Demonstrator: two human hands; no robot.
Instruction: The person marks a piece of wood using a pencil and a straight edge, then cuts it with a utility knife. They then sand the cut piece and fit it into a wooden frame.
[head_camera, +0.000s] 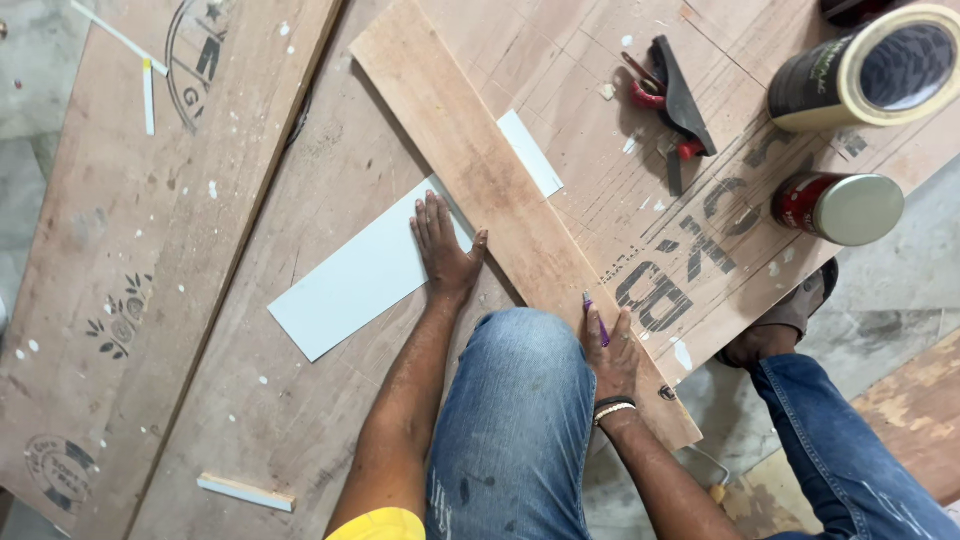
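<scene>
A: What lies under the hands?

B: A pale laminate sheet (350, 280) lies flat on a large plywood board (250, 400), its long axis running from lower left to upper right. Its upper end slips beneath a wooden plank (500, 200) laid across it on the opposite slant; a sliver of the sheet shows again past the plank's far edge.

A: And the hands?

B: The left hand (443, 250) presses down on the sheet's upper end, fingers spread flat and gripping nothing, thumb touching the plank's near edge. The right hand (610, 350) rests on the plank nearer the person's knee, fingers closed around a purple pencil (596, 318), tip on the wood. The left hand is the one on the sheet; the sheet's bulk stretches down and left from those fingers.

A: Around them?

B: A red-handled clamp (672, 100), a roll of tape (880, 65) and a tin lying on its side (838, 207) sit well apart, beyond the plank.
</scene>
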